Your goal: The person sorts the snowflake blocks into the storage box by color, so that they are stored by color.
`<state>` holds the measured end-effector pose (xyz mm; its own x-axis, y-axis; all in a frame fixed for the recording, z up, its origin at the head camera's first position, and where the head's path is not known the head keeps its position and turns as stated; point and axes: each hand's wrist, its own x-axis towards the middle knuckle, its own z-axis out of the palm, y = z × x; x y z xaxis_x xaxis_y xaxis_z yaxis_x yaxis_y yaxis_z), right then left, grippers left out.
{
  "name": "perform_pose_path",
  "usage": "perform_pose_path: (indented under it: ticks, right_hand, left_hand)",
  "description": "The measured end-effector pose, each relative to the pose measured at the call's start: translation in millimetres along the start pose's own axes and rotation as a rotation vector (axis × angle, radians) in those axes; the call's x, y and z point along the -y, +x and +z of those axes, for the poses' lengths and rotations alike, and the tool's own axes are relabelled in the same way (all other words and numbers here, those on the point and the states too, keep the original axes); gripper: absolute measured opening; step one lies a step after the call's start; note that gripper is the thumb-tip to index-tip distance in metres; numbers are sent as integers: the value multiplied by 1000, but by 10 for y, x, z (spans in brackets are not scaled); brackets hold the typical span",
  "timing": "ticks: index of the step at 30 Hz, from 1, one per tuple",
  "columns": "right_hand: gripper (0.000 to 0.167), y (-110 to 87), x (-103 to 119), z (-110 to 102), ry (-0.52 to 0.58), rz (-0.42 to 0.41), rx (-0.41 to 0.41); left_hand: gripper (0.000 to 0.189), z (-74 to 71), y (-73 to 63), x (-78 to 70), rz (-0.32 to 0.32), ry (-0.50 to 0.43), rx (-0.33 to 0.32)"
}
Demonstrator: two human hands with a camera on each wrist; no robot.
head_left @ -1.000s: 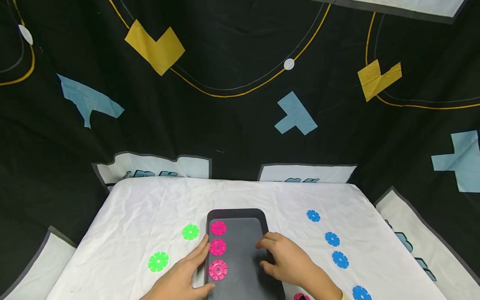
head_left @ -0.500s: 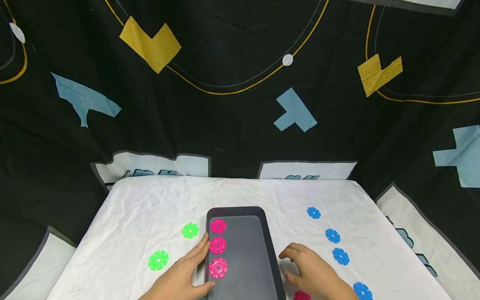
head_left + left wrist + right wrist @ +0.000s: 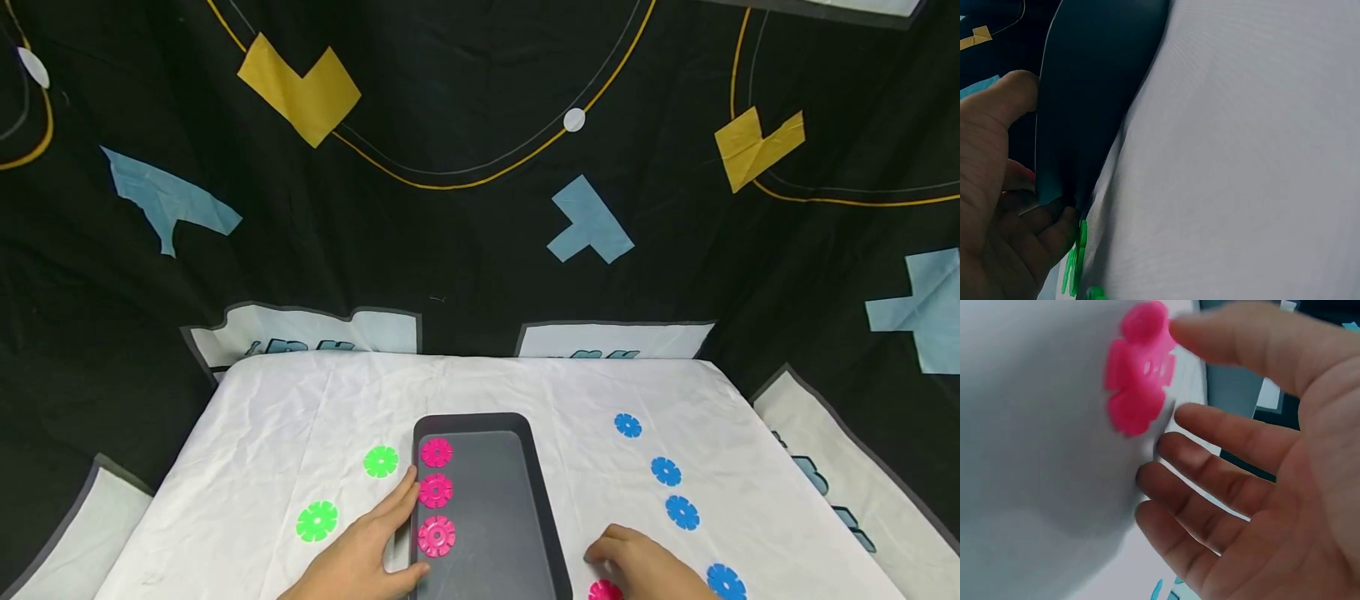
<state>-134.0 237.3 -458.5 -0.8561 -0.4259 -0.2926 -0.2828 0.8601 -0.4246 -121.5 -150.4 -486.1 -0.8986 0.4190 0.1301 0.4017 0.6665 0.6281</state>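
A dark grey baking tray [image 3: 498, 500] lies on the white cloth, with three pink notched discs [image 3: 437, 491] in a column along its left side. My left hand [image 3: 367, 550] rests against the tray's left edge, fingers extended along it and thumb over the rim; the left wrist view shows thumb and fingertips at the tray's wall [image 3: 1094, 87]. Right of the tray, my right hand [image 3: 645, 567] is low over the cloth beside another pink disc [image 3: 604, 591]. In the right wrist view its fingers are spread, and the thumb tip overlaps the edge of that disc [image 3: 1138, 369].
Two green discs [image 3: 381, 462] lie left of the tray on the cloth-covered table [image 3: 525, 387]. Several blue discs [image 3: 665, 472] form a loose line on the right. A black curtain [image 3: 450, 258] with yellow and blue patches hangs behind.
My right hand has moved from over the tray out to the right and down toward the pink disc on the cloth. The left hand stays on the tray's edge.
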Motion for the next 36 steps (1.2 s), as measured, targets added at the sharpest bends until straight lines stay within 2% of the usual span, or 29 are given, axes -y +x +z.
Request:
perform_pose_path:
  ticks: [4, 8, 11, 14, 21, 27, 30, 36]
  right_hand:
    - [38, -70, -124, 56, 8, -24, 13]
    - [27, -98, -230, 94, 55, -68, 35]
    - [20, -96, -273, 115, 79, -108, 50]
    - [20, -91, -269, 141, 74, -115, 46]
    - [26, -118, -151, 229, 131, -35, 36]
    - [30, -111, -103, 253, 110, -48, 18]
    - [36, -110, -73, 247, 66, -7, 2]
    - [55, -104, 16, 139, 13, 136, -29]
  left_hand:
    - [94, 2, 5, -3, 2, -5, 5]
    - [94, 5, 4, 5, 3, -3, 4]
    - [94, 10, 2, 14, 8, -1, -3]
    - [93, 13, 1, 17, 9, -4, -6]
    - [93, 19, 10, 18, 3, -5, 1]
    - [93, 19, 2, 20, -1, -8, 2]
    - [93, 24, 2, 22, 6, -5, -5]
    - [93, 22, 4, 19, 6, 5, -5]
